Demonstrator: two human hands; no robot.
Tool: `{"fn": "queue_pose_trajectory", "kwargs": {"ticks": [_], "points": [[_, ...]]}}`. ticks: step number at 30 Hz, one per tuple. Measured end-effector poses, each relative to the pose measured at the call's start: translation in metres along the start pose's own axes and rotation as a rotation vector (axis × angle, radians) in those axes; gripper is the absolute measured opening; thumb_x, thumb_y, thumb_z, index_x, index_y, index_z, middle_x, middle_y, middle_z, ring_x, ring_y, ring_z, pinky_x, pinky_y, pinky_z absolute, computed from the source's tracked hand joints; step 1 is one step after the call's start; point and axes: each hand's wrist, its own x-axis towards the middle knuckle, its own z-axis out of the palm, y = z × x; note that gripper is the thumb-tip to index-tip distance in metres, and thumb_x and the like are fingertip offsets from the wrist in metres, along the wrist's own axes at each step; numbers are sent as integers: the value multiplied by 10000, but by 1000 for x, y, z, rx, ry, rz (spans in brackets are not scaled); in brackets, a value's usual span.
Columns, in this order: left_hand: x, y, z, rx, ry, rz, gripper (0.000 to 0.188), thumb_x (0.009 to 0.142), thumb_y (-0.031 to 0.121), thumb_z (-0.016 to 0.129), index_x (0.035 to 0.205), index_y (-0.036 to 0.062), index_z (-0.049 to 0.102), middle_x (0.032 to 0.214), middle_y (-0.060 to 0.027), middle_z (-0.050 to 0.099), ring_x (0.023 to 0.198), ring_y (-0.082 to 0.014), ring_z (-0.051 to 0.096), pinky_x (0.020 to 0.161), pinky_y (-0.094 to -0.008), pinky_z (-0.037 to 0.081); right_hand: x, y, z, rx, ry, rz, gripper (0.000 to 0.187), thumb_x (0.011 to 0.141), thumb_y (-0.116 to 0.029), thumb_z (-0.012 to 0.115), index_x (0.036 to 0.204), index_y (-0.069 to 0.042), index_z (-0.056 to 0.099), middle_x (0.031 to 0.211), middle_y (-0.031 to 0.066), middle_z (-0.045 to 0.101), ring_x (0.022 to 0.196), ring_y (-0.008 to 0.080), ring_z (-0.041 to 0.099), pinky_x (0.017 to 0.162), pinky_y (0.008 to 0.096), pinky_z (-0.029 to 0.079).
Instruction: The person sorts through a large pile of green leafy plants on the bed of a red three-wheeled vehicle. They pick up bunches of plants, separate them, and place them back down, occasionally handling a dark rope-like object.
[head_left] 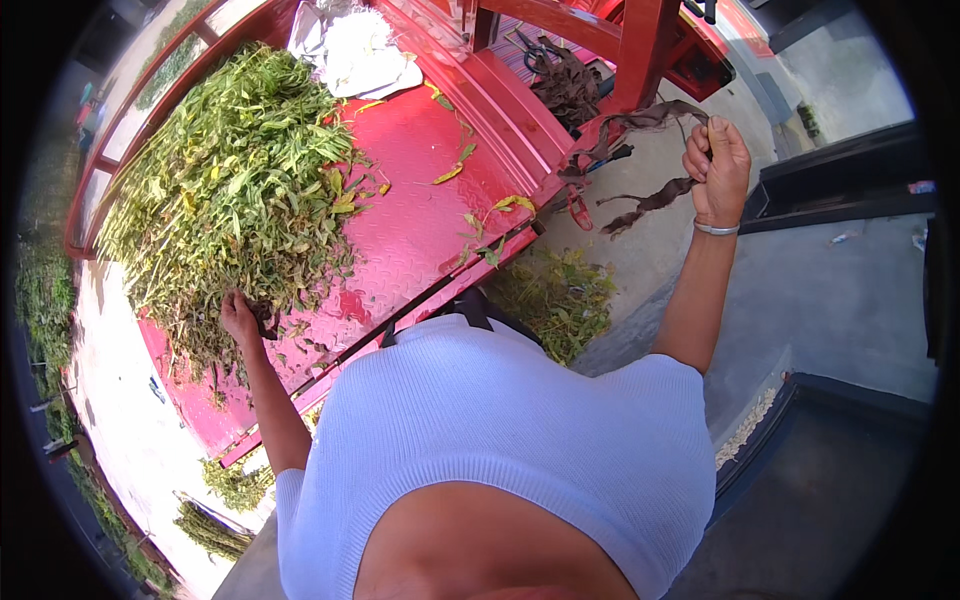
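My right hand (718, 165) is raised at the right, fingers closed on a dark brown cloth strip (655, 116). One length of the strip stretches left toward the corner of the red truck bed; a twisted end (650, 203) dangles below the fist. At the left, my left hand (238, 318) is closed at the lower edge of a heap of cut leafy plants (250, 170). A small dark crumpled piece (265, 318), apparently cloth, shows at its fingers. The plants lie on the red metal bed (400, 170), green and yellow leaves toward the top, stems toward the left.
A white sack (360, 55) lies crumpled at the far end of the bed. More dark cloth (568, 85) is bunched beside the red frame post (645, 55). Leafy plants (565, 300) lie on the ground by the bed's edge. A grey wall with dark-framed openings (830, 290) stands to the right.
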Motion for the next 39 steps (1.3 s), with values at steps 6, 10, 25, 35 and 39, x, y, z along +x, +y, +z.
{"fn": "queue_pose_trajectory", "kwargs": {"ticks": [6,10,25,35,39], "points": [[-41,79,70,-463,-362,-27,113,868,55,573,967,43,625,795,-9,615,657,-77,551,575,-205,438,7,30,46,268,-123,242,144,939,-148,478,924,-13,524,784,75,556,609,120,511,494,208,384],[-76,140,102,-445,-694,0,133,830,-23,569,933,27,639,885,-45,639,783,-108,595,726,-238,479,10,34,66,328,-218,260,130,934,-133,477,929,-15,531,861,111,606,727,178,600,587,252,466],[-162,242,213,-304,-1310,252,517,770,19,672,1250,27,481,1033,-39,595,804,-86,563,741,-259,473,-4,50,183,559,-597,266,323,916,-116,487,1219,-5,468,1124,212,567,1031,301,581,823,347,494],[-171,161,190,-390,-1571,-191,129,840,51,603,944,-24,610,777,-52,650,736,-118,617,700,-253,487,21,66,154,635,-329,192,287,937,-80,431,1201,23,478,1049,97,574,883,188,552,771,314,464],[-157,136,166,-389,-1484,-311,124,837,57,608,935,-18,607,759,-51,647,705,-118,619,661,-243,491,33,56,126,790,-352,211,211,938,-101,433,1102,-3,524,892,81,569,694,143,460,640,275,390]]}}
